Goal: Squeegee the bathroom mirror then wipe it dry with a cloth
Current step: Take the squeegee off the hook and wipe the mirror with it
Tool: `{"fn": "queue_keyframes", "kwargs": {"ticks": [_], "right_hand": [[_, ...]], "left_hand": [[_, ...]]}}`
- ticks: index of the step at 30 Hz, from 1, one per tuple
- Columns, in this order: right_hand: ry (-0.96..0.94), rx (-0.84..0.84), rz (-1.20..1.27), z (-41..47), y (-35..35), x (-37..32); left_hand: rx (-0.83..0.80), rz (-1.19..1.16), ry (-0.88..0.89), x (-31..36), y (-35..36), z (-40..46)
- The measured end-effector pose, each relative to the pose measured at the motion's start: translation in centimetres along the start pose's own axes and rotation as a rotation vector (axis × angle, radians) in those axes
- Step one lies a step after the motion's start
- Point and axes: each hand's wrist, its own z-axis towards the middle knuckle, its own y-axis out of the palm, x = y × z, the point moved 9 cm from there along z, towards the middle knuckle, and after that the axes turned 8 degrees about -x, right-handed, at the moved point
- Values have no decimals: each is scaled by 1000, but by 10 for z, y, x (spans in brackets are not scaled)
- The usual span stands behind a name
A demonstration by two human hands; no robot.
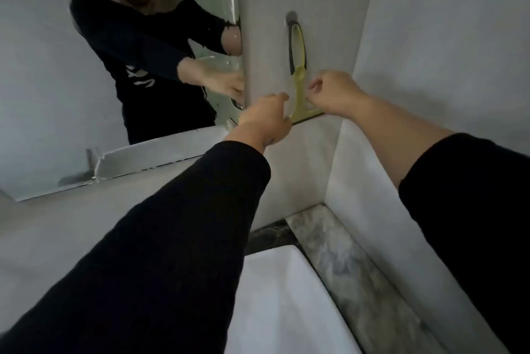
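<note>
1. Yellow-green squeegee (298,78) hanging upright on the pale wall panel (266,38) just right of the mirror (86,95), handle loop over a grey hook (291,18) at the top, blade bar at the bottom.
2. Left hand (265,121) raised to the lower left end of the blade bar, fingers curled and touching that end; how firmly closed around it, cannot tell.
3. Right hand (334,92) raised at the right side of the squeegee's neck, fingertips pinched together just beside the plastic; contact likely, a full grip not clear.
4. Both forearms in black sleeves (172,239), the right one pushed back toward the elbow and the left one reaching the wrist.
5. Mirror at left, tilted in this wide view, reflecting a person in dark clothing with a grey headset, arms stretched toward the mirror's right edge.
6. White basin (275,305) at bottom centre, below the arms.
7. Grey marbled surface (344,253) running along the right side of the basin, meeting the wall corner.
8. Pale tiled wall (444,38) at right, meeting the squeegee panel at the corner.
9. No cloth visible anywhere.
</note>
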Motion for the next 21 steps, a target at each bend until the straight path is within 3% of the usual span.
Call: {"fn": "queue_keyframes", "kwargs": {"ticks": [4, 8, 21], "right_hand": [[-35, 172, 160, 15, -17, -5], [-160, 242, 273, 30, -18, -17], [-246, 386, 331, 12, -49, -38]], "left_hand": [[152, -78, 9, 8, 2, 13], [343, -241, 16, 9, 5, 20], [486, -408, -42, 21, -3, 2]]}}
